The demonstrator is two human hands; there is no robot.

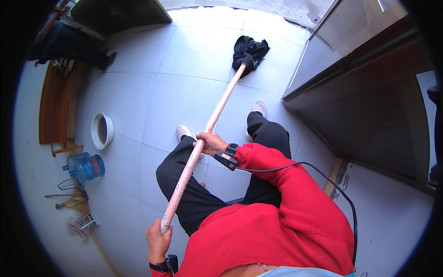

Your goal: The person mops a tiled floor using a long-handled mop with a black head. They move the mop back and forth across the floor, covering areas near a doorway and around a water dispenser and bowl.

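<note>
A mop with a pink patterned handle (188, 168) runs diagonally from the lower left up to its black cloth head (250, 52), which lies on the pale tiled floor (187, 100) near the threshold. My left hand (159, 239) is closed around the handle's lower end, close to my body. Farther up the handle, about midway, my right hand (211, 143) grips it, with the wrist crossing in front of my legs. Both wrists carry small strapped devices, and a black cable runs along the right sleeve.
A white basin of murky liquid (102, 130), a blue water jug (86, 167) and a broom (79, 204) are on the left, near a wooden bench (57, 104). Another person (69, 45) stands at the upper left. An open dark door panel (363, 107) is at the right.
</note>
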